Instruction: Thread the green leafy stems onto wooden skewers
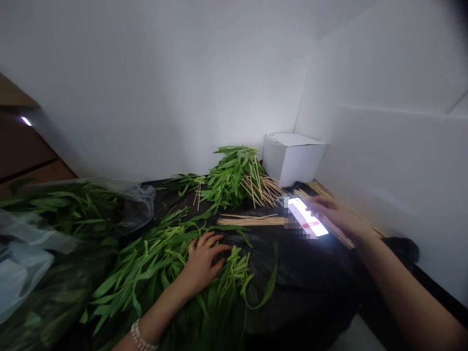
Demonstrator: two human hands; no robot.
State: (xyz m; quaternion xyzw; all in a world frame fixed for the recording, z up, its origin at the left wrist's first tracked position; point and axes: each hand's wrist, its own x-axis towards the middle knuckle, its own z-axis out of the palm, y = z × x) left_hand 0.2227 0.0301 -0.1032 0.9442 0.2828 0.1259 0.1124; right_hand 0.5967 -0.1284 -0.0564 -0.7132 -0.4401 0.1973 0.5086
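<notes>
My left hand [204, 254] lies palm down on a pile of long-leaved green vegetable stalks [146, 273], its fingers spread over the stems. A ring and a pale beaded bracelet are on that arm. At the right, my right hand [331, 214] has its fingers at the upper right edge of a phone [309, 220] and appears to grip it. The phone's screen is lit and glaring, and part of the picture there is pixelated. Thin wooden sticks [252, 220] lie just left of the phone.
A heap of greens [234, 175] with wooden sticks leaning on it stands at the wall. Beside it is a white box [292, 158]. Black plastic sheeting [292, 273] covers the surface. Clear plastic bags [139, 204] and more greens [73, 204] are at left; more sticks lie along the right wall.
</notes>
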